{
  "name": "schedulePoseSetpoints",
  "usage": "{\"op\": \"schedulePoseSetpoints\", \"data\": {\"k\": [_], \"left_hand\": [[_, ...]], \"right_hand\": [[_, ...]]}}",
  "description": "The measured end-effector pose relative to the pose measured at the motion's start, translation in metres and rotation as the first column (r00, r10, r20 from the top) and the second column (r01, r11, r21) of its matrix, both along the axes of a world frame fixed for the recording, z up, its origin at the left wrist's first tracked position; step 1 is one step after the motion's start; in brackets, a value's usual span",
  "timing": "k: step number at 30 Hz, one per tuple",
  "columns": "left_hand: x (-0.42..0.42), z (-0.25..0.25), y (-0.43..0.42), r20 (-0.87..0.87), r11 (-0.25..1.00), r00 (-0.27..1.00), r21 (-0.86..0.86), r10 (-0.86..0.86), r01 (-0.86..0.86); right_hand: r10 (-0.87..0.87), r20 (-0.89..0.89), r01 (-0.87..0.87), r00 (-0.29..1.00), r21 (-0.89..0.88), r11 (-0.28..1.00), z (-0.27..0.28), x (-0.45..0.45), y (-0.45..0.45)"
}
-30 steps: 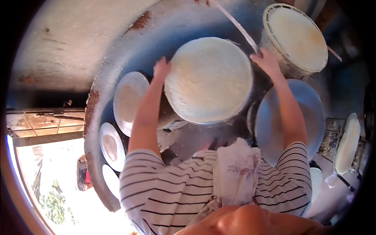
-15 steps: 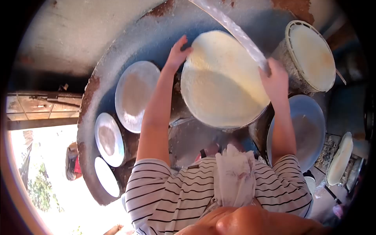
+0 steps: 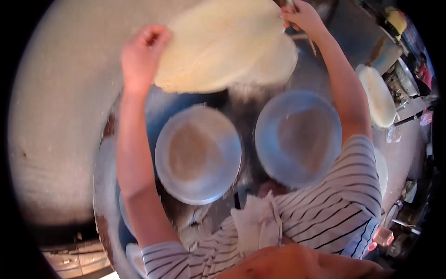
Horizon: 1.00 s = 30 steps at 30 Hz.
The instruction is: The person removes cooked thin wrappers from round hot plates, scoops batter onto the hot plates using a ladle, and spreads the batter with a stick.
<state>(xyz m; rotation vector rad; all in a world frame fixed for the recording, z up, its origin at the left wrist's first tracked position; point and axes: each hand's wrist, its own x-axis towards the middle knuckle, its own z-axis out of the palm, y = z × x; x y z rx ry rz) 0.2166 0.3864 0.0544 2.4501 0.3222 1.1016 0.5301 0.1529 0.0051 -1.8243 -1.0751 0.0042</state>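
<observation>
L hand (image 3: 145,56): fingers curled nearly closed, pinching L edge of thin flatbread (image 3: 223,46); some blur. R hand (image 3: 304,18): fingers closed rnd slim strip (image 3: 291,5), tips at flatbread's R edge; can't tell if they grip it too. Flatbread spans btwn both sets of fingers, lower edge lobed twd R. Bodyward of L fingers, a bit R: rd metal pan (image 3: 197,156). Bodyward of R fingers: wide bluish pan (image 3: 297,139). Well R of R fingers: 2nd flatbread (image 3: 377,97).
</observation>
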Motion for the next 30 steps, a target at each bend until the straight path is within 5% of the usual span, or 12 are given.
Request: {"op": "schedulePoseSetpoints", "data": {"k": [3, 5, 6, 8, 10, 12, 19, 21, 23, 24, 27, 30], "left_hand": [[0.065, -0.051, -0.044, 0.098, 0.898, 0.985, 0.431, -0.145, 0.089], [0.106, -0.125, -0.039, 0.029, 0.879, 0.994, 0.471, -0.103, 0.077], [0.135, -0.166, -0.024, 0.021, 0.814, 0.994, 0.576, -0.104, 0.073], [0.176, -0.242, -0.004, -0.041, 0.818, 0.999, 0.573, -0.021, 0.041], [0.194, -0.301, 0.008, -0.115, 0.791, 0.992, 0.611, 0.047, 0.034], [0.197, -0.325, 0.007, -0.140, 0.817, 0.989, 0.574, 0.043, 0.046], [0.178, -0.310, -0.004, -0.265, 0.887, 0.960, 0.460, 0.092, 0.041], [0.152, -0.283, -0.030, -0.289, 0.922, 0.952, 0.386, 0.099, 0.021], [0.095, -0.273, -0.058, -0.303, 0.923, 0.922, 0.366, 0.240, -0.119], [0.061, -0.261, -0.082, -0.278, 0.944, 0.936, 0.305, 0.217, -0.128], [-0.064, -0.243, -0.156, -0.103, 0.969, 0.964, 0.054, 0.244, -0.240], [-0.176, -0.259, -0.249, -0.326, 0.837, 0.835, -0.183, 0.443, -0.515]], "right_hand": [[0.079, -0.279, -0.020, 0.957, 0.207, 0.978, -0.031, 0.062, -0.045], [0.202, -0.541, -0.019, 0.817, 0.323, 0.946, -0.094, 0.093, -0.051], [-0.045, -0.514, 0.140, 0.857, 0.147, 0.979, -0.113, 0.089, -0.045], [-0.266, -0.514, 0.273, 0.816, -0.062, 0.960, -0.173, 0.103, -0.033], [-0.262, -0.552, 0.304, 0.791, -0.017, 0.953, -0.263, 0.139, -0.016], [-0.246, -0.581, 0.278, 0.776, -0.036, 0.960, -0.287, 0.137, -0.011], [-0.264, -0.544, 0.216, 0.797, -0.152, 0.965, -0.277, 0.124, -0.016], [-0.232, -0.379, 0.188, 0.896, -0.150, 0.971, -0.270, 0.118, -0.038], [-0.246, -0.642, 0.123, 0.727, -0.230, 0.965, -0.174, 0.035, -0.041], [-0.224, -0.453, 0.105, 0.863, -0.273, 0.956, -0.171, 0.032, -0.051], [0.021, -0.397, -0.132, 0.918, -0.256, 0.958, -0.219, 0.039, -0.060], [0.476, -0.395, -0.572, 0.786, -0.170, 0.803, -0.227, -0.114, -0.037]]}}
